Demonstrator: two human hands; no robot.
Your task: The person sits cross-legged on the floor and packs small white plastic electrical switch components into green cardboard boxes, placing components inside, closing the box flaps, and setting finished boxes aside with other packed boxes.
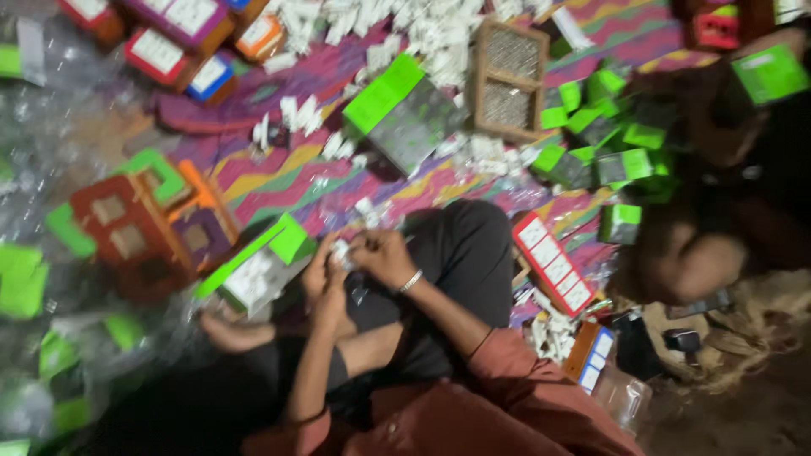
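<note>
My left hand (324, 279) and my right hand (384, 254) meet over my lap, above my dark trouser leg (460, 245). Both pinch a small white piece (342, 251) between their fingertips; blur hides its exact shape. A silver bracelet (411, 281) sits on my right wrist. Just left of my hands lies an open green box (260, 272) filled with white pieces.
A striped colourful mat (279, 173) carries heaps of small white pieces (422, 29), a larger green-lidded box (404, 114), a wooden frame tray (507, 80), many small green boxes (604, 139) and red and orange cartons (135, 224). Another person (701, 245) sits at the right.
</note>
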